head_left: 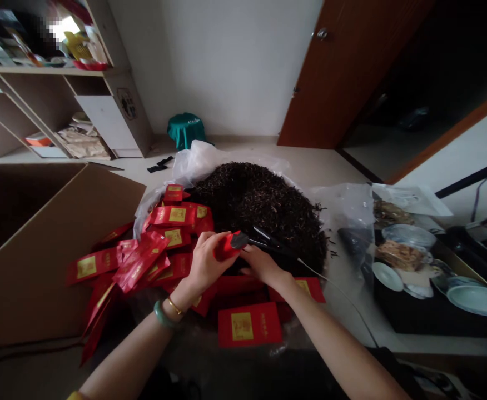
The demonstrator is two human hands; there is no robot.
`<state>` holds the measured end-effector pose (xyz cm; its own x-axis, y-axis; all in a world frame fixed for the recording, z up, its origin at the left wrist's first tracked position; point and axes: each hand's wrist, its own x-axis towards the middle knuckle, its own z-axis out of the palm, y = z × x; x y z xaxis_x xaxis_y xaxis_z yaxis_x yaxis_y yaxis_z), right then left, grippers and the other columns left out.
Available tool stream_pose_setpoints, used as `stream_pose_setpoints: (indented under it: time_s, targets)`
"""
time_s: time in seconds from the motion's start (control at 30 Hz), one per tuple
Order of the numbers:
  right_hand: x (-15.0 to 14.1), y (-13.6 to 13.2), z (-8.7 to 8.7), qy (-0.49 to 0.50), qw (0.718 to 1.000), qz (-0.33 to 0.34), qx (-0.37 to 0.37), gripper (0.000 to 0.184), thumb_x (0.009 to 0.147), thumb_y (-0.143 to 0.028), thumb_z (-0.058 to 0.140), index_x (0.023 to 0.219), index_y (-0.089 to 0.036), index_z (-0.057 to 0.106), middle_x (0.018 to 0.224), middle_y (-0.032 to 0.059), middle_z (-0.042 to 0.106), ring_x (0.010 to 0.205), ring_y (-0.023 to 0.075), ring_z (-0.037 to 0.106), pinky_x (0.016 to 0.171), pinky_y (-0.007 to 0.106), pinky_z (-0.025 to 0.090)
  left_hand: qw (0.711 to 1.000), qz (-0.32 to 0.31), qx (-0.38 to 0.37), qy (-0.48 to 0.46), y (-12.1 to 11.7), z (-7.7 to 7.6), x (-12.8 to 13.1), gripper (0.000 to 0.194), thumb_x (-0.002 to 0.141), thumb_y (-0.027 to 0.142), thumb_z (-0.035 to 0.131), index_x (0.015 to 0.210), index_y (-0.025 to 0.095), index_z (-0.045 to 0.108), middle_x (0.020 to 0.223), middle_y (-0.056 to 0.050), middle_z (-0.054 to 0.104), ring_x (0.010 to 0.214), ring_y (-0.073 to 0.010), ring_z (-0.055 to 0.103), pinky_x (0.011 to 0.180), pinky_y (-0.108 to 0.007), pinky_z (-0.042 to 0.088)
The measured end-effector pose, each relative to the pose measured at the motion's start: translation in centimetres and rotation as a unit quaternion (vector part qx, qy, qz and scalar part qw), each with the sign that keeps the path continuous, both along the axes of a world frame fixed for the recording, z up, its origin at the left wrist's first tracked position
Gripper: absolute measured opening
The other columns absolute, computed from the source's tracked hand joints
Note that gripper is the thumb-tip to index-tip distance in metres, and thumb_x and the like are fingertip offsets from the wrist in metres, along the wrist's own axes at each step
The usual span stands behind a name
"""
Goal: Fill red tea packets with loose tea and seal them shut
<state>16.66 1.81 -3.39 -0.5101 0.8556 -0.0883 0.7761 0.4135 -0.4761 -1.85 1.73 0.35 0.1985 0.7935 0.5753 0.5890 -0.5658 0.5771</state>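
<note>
My left hand (204, 262) is closed around a small red packet (225, 246), held over the table in front of a big heap of dark loose tea leaves (260, 205). My right hand (262, 265) grips a black corded tool (264, 243) whose tip meets the packet's top. The tool's thin cord (339, 289) trails off to the right. Several red packets with gold labels (152, 250) lie in a pile left of my hands, and one flat red packet (249, 325) lies just below them.
An open cardboard box (39, 244) stands at the left. The tea heap sits on clear plastic sheeting (343, 208). A dark tray with bowls and saucers (414, 261) is at the right. Shelves (60, 105), a green bag (186, 130) and a brown door (343, 66) are behind.
</note>
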Motion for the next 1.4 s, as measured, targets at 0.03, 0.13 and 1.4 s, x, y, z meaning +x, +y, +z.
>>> stream_pose_setpoints:
  time_s: [0.03, 0.13, 1.4]
  targets:
    - [-0.1, 0.1, -0.1, -0.02, 1.0, 0.006, -0.009, 0.066, 0.069, -0.015, 0.072, 0.131, -0.022, 0.049, 0.136, 0.0112, 0.049, 0.119, 0.0293, 0.049, 0.095, 0.041, 0.044, 1.0, -0.001, 0.0, 0.001, 0.0, 0.0, 0.0, 0.042, 0.067, 0.021, 0.074, 0.107, 0.02, 0.061, 0.093, -0.004, 0.066, 0.086, -0.0185, 0.06, 0.075, -0.031, 0.055]
    - [-0.5, 0.0, 0.3, -0.068, 0.997, 0.035, -0.028, 0.075, 0.065, -0.023, 0.077, 0.134, -0.025, 0.046, 0.136, 0.0118, 0.047, 0.116, 0.0321, 0.049, 0.092, 0.043, 0.045, 1.0, 0.001, 0.0, 0.004, 0.1, 0.0, 0.0, 0.041, 0.067, 0.021, 0.074, 0.106, 0.02, 0.062, 0.094, -0.004, 0.066, 0.087, -0.0188, 0.06, 0.076, -0.031, 0.055]
    - [0.4, -1.9, 7.9, 0.227, 0.953, -0.093, 0.176, 0.023, 0.077, -0.016, 0.059, 0.097, -0.024, 0.065, 0.103, 0.0053, 0.064, 0.102, 0.0208, 0.061, 0.093, 0.036, 0.048, 0.996, -0.016, 0.003, 0.091, -0.1, -1.8, 0.8, 0.05, 0.065, 0.021, 0.074, 0.112, 0.019, 0.056, 0.095, -0.005, 0.068, 0.089, -0.0218, 0.06, 0.079, -0.034, 0.054]
